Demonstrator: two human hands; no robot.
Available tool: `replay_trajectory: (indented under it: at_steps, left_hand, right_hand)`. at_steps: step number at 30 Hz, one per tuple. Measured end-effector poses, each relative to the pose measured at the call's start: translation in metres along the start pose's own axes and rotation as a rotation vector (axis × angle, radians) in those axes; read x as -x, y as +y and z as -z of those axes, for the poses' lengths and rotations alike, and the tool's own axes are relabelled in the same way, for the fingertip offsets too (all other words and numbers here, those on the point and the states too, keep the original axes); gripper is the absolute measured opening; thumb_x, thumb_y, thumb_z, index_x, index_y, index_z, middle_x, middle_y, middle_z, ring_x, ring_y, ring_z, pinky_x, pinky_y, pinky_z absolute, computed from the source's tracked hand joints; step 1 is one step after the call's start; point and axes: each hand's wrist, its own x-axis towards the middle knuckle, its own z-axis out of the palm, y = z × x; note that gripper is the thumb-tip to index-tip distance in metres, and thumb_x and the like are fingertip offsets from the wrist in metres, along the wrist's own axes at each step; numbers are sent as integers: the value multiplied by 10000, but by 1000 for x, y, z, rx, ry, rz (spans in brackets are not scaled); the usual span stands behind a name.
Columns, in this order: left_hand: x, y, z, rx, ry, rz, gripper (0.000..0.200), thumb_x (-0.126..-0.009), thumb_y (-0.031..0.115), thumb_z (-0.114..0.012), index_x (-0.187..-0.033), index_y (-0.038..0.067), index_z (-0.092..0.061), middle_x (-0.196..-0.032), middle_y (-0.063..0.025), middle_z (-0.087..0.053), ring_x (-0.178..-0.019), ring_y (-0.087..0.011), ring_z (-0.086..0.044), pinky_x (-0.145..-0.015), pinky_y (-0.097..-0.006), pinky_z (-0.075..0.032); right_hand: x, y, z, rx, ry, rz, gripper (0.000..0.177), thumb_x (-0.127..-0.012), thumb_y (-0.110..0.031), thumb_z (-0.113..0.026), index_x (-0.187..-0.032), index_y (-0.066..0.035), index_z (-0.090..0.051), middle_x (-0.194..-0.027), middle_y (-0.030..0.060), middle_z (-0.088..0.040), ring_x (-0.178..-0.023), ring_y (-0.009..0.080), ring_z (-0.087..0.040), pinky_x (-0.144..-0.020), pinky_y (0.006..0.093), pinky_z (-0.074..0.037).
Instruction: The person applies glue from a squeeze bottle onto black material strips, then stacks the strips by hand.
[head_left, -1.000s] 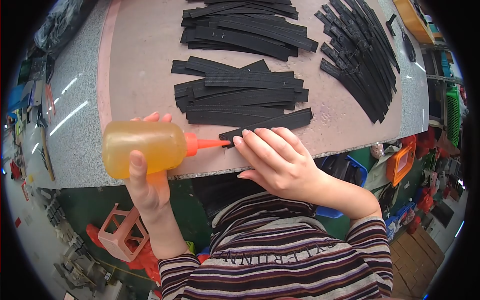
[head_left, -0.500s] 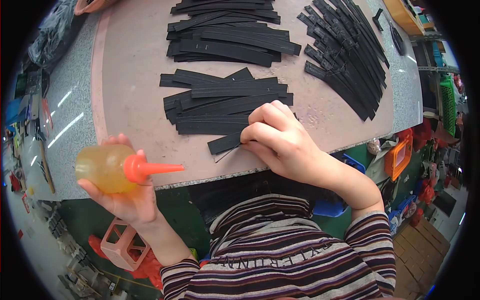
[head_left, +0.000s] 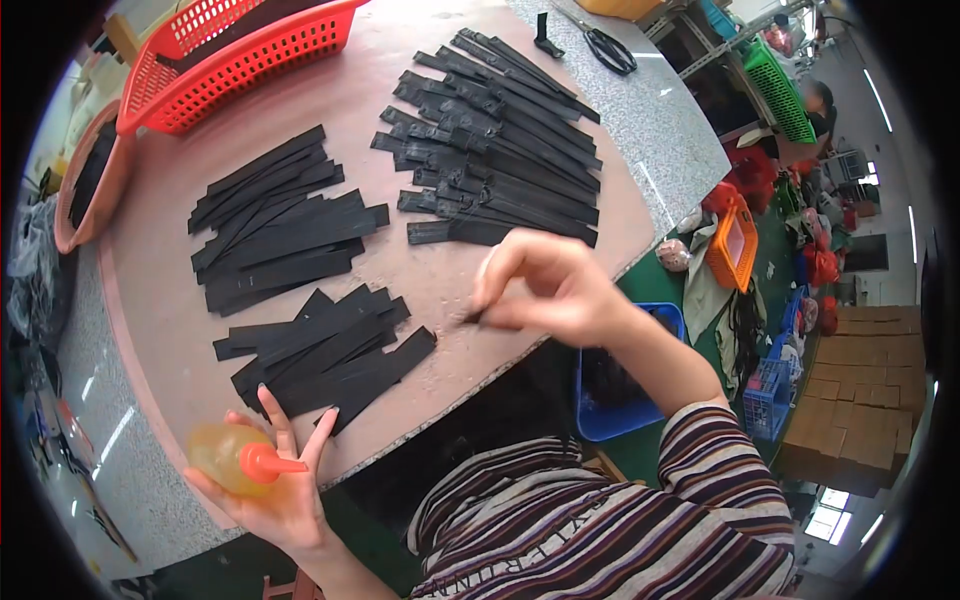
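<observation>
Black strips crowded the bench (head_left: pixel 440 275) in heaps: the nearest heap (head_left: pixel 320 350) at the near edge, the middle heap (head_left: pixel 280 235) behind it, the largest heap (head_left: pixel 500 130) far right, with bare lanes between. A red basket (head_left: pixel 240 45) blocked the far left corner. The right hand (head_left: pixel 550 290) hovered over the open near-edge patch; the left hand (head_left: pixel 275 505) clasped a yellow bottle (head_left: pixel 220 455) off the near left corner.

Amber bottle (head_left: pixel 218 456), orange nozzle (head_left: pixel 272 464) pointing right; thin black strip (head_left: pixel 470 319), blurred

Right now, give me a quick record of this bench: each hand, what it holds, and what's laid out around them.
left hand: holds squeeze bottle, orange nozzle
right hand: above the mat, fingertips pinched on a small dark thing, blurred
on mat: black strips in three groups
far side: red basket, scissors
below table: blue bin
</observation>
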Motion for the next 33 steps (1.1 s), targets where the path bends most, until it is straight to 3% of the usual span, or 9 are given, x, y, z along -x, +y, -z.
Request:
replay_trajectory:
  at_steps: [3,6,9,13,15,17,20,22,33]
  left_hand:
    - [5,6,-1,142,-50,40,591,-959,475,-625,-1329,21,-552,-1428,-151,-543,-1443,-273,-377,-1222,-622,-16]
    - [18,26,8,107,-37,-77,590,-965,425,-639,-1364,10,-512,-1447,-174,-519,-1434,-274,-393,-1263,-506,-163]
    - [9,33,-6,178,-201,49,744,-948,393,-673,-1485,-1,-341,-1550,-177,-375,-1446,-314,-362,-1252,-473,-236]
    - [52,74,21,-128,54,-393,841,-939,391,-686,-1528,-13,-242,-1596,-176,-284,-1464,-352,-320,-1208,-492,-333]
    - [49,69,8,-231,28,-474,841,-928,416,-693,-1515,-18,-274,-1583,-187,-304,-1462,-370,-318,-1188,-514,-361]
    - [58,66,10,-523,209,-589,856,-908,445,-708,-1501,-22,-305,-1563,-207,-331,-1455,-399,-320,-1166,-547,-377]
    - [47,35,10,-890,395,-638,834,-878,517,-714,-1448,-4,-399,-1491,-234,-419,-1408,-438,-383,-1111,-588,-419]
    - [39,18,11,-1030,413,-582,808,-878,524,-707,-1432,9,-420,-1464,-230,-450,-1382,-433,-424,-1093,-589,-434]
    - [29,16,14,-1116,440,-482,712,-905,447,-701,-1409,25,-428,-1409,-249,-482,-1321,-425,-500,-1031,-549,-509]
  right_hand:
    - [-1,-3,55,79,294,-167,134,-930,-98,-717,-1011,-13,-652,-912,26,-689,-837,94,-677,-704,218,-499]
    - [-25,9,115,273,486,-46,141,-926,-131,-724,-1007,-23,-683,-885,21,-709,-805,84,-672,-697,215,-484]
    - [-63,35,151,402,605,83,161,-897,-155,-755,-963,-12,-719,-834,6,-704,-807,74,-651,-756,228,-498]
    - [-81,47,149,1241,663,422,219,-838,-208,-803,-992,-57,-765,-855,100,-733,-754,212,-661,-734,327,-511]
    - [-70,31,96,1103,573,426,197,-927,-188,-720,-1085,-80,-764,-945,63,-705,-853,160,-606,-753,273,-467]
    - [-54,15,16,1015,127,588,121,-828,-81,-744,-944,-51,-761,-932,90,-707,-864,214,-642,-764,340,-513]
    - [-12,25,-82,870,-205,667,336,-711,-78,-774,-1046,-46,-757,-992,81,-649,-865,238,-622,-766,374,-514]
    - [-7,36,-109,941,-278,795,361,-709,-118,-677,-1039,26,-698,-1011,87,-597,-871,216,-600,-757,348,-509]
    - [-4,47,-123,1107,-270,748,355,-775,-142,-661,-1094,10,-691,-1027,67,-572,-907,191,-580,-793,325,-492]
